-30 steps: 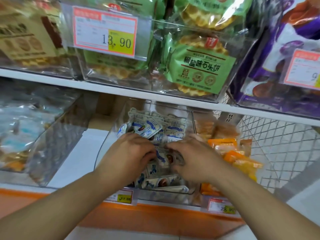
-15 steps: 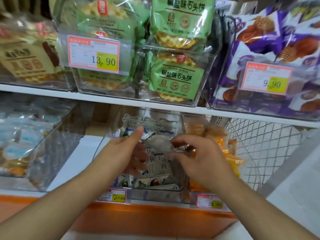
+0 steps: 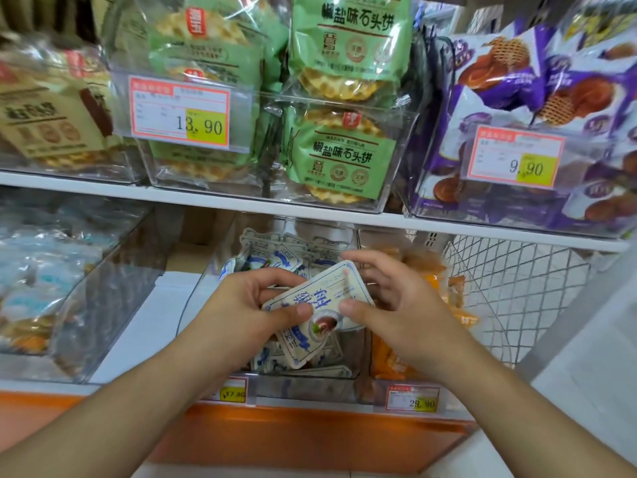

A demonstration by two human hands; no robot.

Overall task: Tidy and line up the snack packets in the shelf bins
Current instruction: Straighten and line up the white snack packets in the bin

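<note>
Holding a white-and-blue snack packet (image 3: 319, 307) between them, both hands hover over the middle clear bin (image 3: 310, 382) on the lower shelf. The left hand (image 3: 246, 315) pinches the packet's left edge with thumb and fingers; the right hand (image 3: 396, 305) grips its right edge, thumb on the front. The packet is tilted, lifted above the loose heap of matching packets (image 3: 275, 257) in the bin. At 3 o'clock from the packet, just beside that bin, orange packets (image 3: 448, 305) fill another bin, with a white wire mesh panel (image 3: 510, 288) beyond. At 9 o'clock, well apart, a clear bin (image 3: 86, 305) holds pale blue wrappers. At 12 o'clock the upper shelf (image 3: 206, 198) carries green waffle-biscuit bags (image 3: 344, 160), purple bags (image 3: 517, 81) and a tan bag (image 3: 44, 112), with price tags (image 3: 179, 112) reading 13.90 and 9.90. An orange strip (image 3: 310, 432) runs along the lower shelf's front.
</note>
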